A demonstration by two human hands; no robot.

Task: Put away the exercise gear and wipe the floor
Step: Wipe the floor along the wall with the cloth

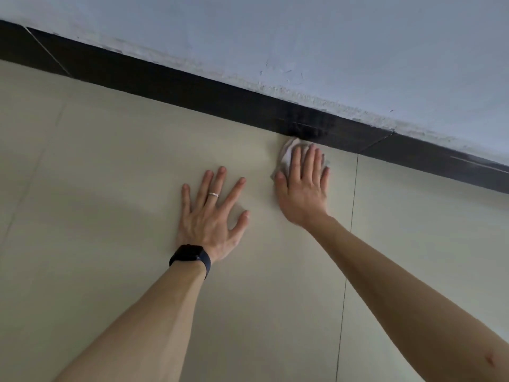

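Cloth (287,152): crumpled, long axis running from baseboard (192,84) toward thumb.
Right hand (303,188): flat, fingers straight, pressing cloth.
Left hand (212,216): splayed flat on floor (110,188), holding nothing.

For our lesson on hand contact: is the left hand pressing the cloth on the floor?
No, the right hand presses the cloth, while the left hand lies flat on bare floor.

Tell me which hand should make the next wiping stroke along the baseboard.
Right. The right hand presses the cloth onto the floor beside the black baseboard; the left hand lies flat, holding nothing.
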